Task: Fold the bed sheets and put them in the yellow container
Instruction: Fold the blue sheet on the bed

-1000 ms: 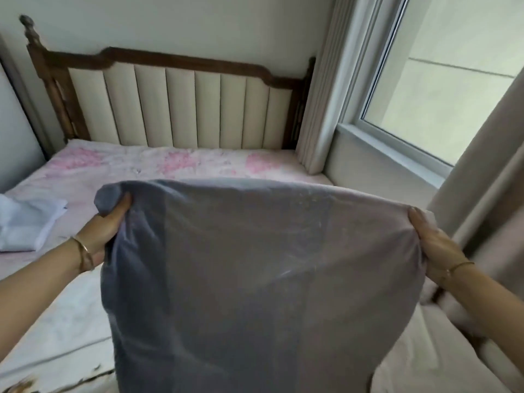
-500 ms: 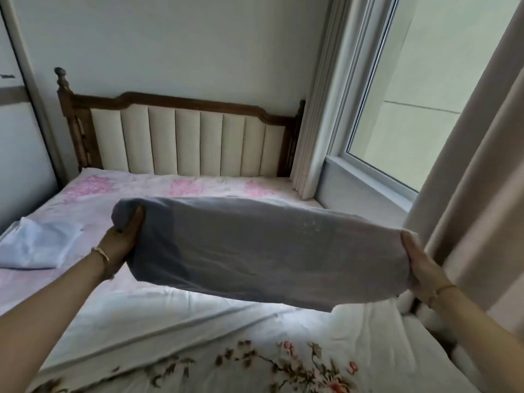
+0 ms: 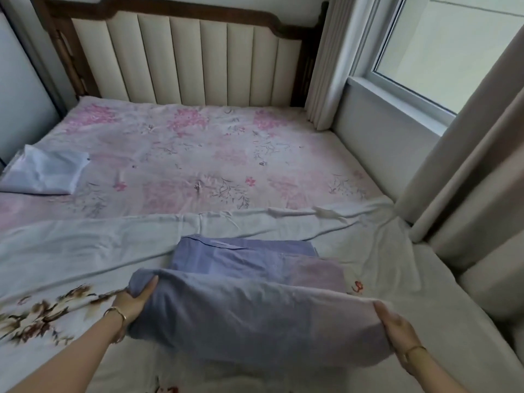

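Observation:
A grey-blue bed sheet (image 3: pixel 255 313) lies low over the near part of the bed, its far half flat on the mattress and its near edge lifted. My left hand (image 3: pixel 133 303) grips the sheet's left corner. My right hand (image 3: pixel 397 333) grips its right corner. A white floral sheet (image 3: pixel 85 251) is spread beneath it. A small folded pale-blue sheet (image 3: pixel 45 174) rests at the bed's left side. No yellow container is in view.
The bed (image 3: pixel 212 154) has a pink-flowered cover and a padded headboard (image 3: pixel 181 58) at the far end. A window (image 3: pixel 442 52) and beige curtains (image 3: pixel 467 165) stand close along the right side. A pale wall panel (image 3: pixel 17 89) borders the left.
Both hands have brought the grey-blue sheet down from chest height onto the bed. Its far part now lies flat, and my view has tilted downward.

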A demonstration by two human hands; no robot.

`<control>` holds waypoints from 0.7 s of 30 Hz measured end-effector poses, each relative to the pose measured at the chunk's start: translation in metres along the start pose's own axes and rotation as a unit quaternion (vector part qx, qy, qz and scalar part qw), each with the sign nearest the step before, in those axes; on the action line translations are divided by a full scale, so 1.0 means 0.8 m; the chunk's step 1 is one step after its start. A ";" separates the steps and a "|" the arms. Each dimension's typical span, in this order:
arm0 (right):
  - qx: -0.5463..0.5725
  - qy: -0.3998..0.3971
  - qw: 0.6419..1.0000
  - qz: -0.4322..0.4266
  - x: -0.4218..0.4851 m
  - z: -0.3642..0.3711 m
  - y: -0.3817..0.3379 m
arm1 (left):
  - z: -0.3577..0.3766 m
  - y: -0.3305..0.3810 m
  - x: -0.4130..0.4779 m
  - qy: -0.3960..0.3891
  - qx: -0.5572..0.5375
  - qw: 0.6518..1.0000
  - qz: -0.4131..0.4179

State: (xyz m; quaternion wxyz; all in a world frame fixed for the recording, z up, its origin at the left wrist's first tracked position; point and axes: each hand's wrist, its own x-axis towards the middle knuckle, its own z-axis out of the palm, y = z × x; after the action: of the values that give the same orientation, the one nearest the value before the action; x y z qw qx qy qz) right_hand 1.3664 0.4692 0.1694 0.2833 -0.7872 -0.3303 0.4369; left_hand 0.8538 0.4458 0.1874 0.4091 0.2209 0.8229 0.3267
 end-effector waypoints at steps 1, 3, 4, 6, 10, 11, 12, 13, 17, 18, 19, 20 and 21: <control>0.020 0.004 1.000 -0.015 0.008 0.002 -0.001 | 0.003 0.003 0.001 0.005 -0.007 1.000 0.004; 0.032 0.011 0.999 -0.038 0.023 0.013 -0.018 | 0.016 0.010 0.015 0.018 -0.018 1.000 0.009; 0.030 0.019 0.998 -0.045 0.034 0.018 -0.031 | 0.022 0.016 0.030 0.032 -0.022 0.999 0.009; 0.046 0.028 0.996 -0.067 0.067 0.025 -0.060 | 0.031 0.035 0.059 0.049 -0.032 0.998 0.004; 0.054 0.056 0.993 -0.085 0.148 0.050 -0.120 | 0.062 0.087 0.127 0.080 -0.041 0.994 0.066; 0.065 0.054 0.992 -0.090 0.169 0.060 -0.128 | 0.072 0.091 0.146 0.089 -0.042 0.992 0.078; 0.064 0.054 0.992 -0.097 0.191 0.073 -0.130 | 0.084 0.090 0.165 0.085 -0.032 0.992 0.088; 0.053 0.044 0.992 -0.102 0.220 0.087 -0.125 | 0.099 0.081 0.187 0.069 -0.021 0.993 0.092; -0.019 -0.033 0.999 -0.034 0.288 0.161 -0.027 | 0.167 -0.021 0.254 0.010 0.012 1.000 0.008; -0.035 -0.011 0.999 -0.020 0.297 0.171 -0.003 | 0.176 -0.035 0.256 0.020 0.034 0.999 0.002; -0.052 0.012 0.998 -0.029 0.308 0.183 0.028 | 0.185 -0.058 0.260 0.046 0.060 0.997 0.006; -0.056 0.050 0.996 -0.052 0.303 0.182 0.027 | 0.184 -0.054 0.256 0.080 0.072 0.994 0.034; -0.060 0.067 0.992 -0.087 0.303 0.184 0.029 | 0.184 -0.057 0.260 0.102 0.065 0.990 0.074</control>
State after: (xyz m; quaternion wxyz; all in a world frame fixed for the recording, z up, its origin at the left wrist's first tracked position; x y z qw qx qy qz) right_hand 1.3407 0.6638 -0.0362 0.2937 -0.7988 -0.4036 0.3359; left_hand 0.8519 0.5981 -0.0219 0.2822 0.2726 0.8611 0.3232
